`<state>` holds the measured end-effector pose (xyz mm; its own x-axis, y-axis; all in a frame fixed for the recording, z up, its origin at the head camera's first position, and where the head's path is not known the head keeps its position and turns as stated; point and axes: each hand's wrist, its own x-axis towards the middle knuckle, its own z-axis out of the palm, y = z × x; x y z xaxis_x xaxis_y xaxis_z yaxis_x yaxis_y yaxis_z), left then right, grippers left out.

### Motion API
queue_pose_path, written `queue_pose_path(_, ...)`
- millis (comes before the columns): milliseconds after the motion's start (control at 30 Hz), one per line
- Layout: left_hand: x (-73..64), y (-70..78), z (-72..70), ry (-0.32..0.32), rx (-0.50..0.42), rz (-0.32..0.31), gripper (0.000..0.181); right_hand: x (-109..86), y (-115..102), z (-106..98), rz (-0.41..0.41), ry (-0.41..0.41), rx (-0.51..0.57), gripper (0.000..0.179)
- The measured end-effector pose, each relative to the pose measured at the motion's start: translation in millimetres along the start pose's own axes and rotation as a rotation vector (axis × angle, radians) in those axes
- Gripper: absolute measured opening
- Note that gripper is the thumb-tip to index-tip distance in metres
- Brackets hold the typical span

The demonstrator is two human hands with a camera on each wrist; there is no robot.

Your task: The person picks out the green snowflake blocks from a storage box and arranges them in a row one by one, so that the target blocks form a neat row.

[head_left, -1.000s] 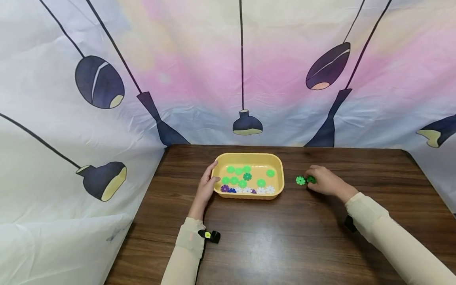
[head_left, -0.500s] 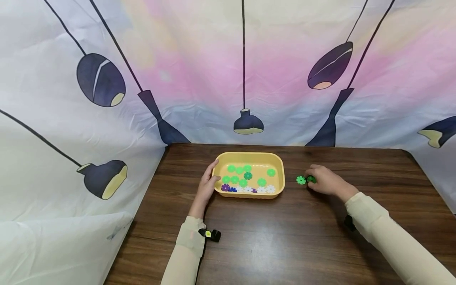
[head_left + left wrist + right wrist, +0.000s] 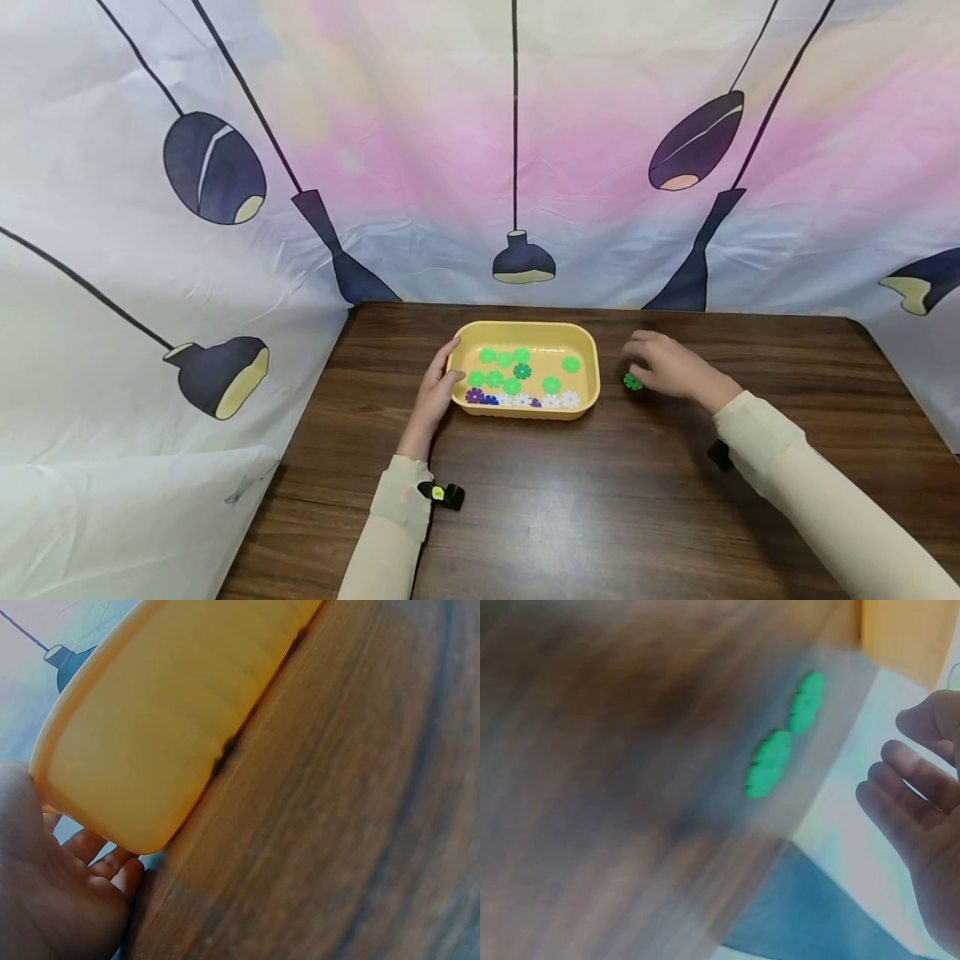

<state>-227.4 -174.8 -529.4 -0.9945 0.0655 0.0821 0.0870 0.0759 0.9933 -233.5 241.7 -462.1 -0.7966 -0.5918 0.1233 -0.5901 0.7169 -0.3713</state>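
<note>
A yellow plastic tub (image 3: 525, 330) stands on the wooden table. My left hand (image 3: 431, 400) grips its left end, the thumb over the rim; in the left wrist view the fingers (image 3: 112, 862) reach round the tub's outer wall. To the tub's right my right hand (image 3: 671, 367) hovers over a green snowflake disc (image 3: 632, 382), partly covering it. In the right wrist view, two green discs lie side by side on the table, the near one (image 3: 769, 765) and the far one (image 3: 806, 703). The right fingers (image 3: 900, 806) are loosely bent, apart from both discs, holding nothing.
Inside the tub lie several light green discs (image 3: 512, 386), a dark green one (image 3: 522, 371), white ones (image 3: 570, 399), and purple (image 3: 474, 396) and blue ones (image 3: 490, 400). A printed curtain (image 3: 420, 150) hangs behind the table (image 3: 525, 508).
My right hand has let go of the right-hand green disc, lifted off the table and shifted slightly left. The left hand and the tub have stayed put.
</note>
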Motion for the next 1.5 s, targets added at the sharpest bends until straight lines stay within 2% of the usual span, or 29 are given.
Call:
queue_pose_path(200,-2.1,0.7,-2.3,-0.003,0.021,0.006,0.064,19.9,-17.4,-4.9,-0.042,0.014,0.037,0.019)
queue_pose_path(500,-2.9,0.5,-1.7,-0.014,0.002,-0.001,0.065,46.7,-44.7,9.5,-0.139,0.063,0.021,0.017)
queue_pose_path(833,0.1,1.7,0.5,-0.008,0.001,-0.007,0.065,69.8,-55.5,23.8,-0.173,-0.028,-0.013,0.019)
queue_pose_path(1000,1.3,1.9,0.6,-0.014,0.009,-0.032,0.065,77.3,-59.6,30.5,-0.162,-0.078,-0.031,0.021)
queue_pose_path(1267,-1.5,2.7,1.5,-0.004,0.011,-0.008,0.065,86.3,-58.5,41.3,-0.133,-0.116,-0.063,0.019)
queue_pose_path(1400,-2.0,1.1,0.3,-0.008,0.013,0.001,0.064,88.9,-59.6,46.4,-0.101,-0.155,-0.147,0.006)
queue_pose_path(1500,-1.9,0.6,-0.1,-0.009,0.016,0.008,0.064,92.3,-62.4,50.0,-0.059,-0.191,-0.234,0.005)
